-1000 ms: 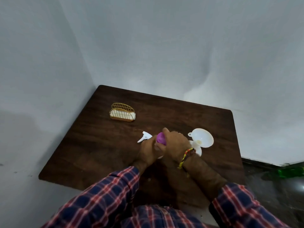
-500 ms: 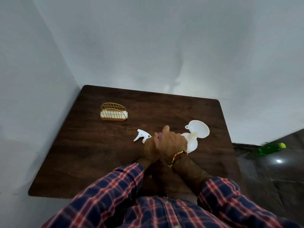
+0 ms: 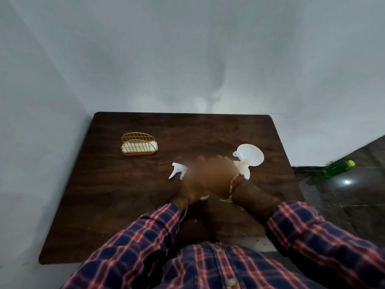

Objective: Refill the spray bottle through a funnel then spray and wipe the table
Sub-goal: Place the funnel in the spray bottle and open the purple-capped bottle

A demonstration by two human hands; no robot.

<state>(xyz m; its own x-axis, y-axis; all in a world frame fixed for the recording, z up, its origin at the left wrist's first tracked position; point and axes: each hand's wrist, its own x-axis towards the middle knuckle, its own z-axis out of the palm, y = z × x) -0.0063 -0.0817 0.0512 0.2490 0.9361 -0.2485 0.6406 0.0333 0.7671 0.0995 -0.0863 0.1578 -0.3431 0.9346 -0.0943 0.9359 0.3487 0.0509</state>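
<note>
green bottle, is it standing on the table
No, the green bottle lies on the dark floor, to the right of the wooden table.

On table: wire holder rear left; spray head centre, just left of both hands; funnel just right of them; bottle on floor, far right.

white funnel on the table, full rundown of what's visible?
The funnel looks like glossy white plastic: a wide round bowl with a small tab with a hole on its left rim. It lies tipped on the dark wooden table, right of centre, mouth facing up toward the camera. Its narrow end points toward the blurred right hand; contact unclear.
</note>
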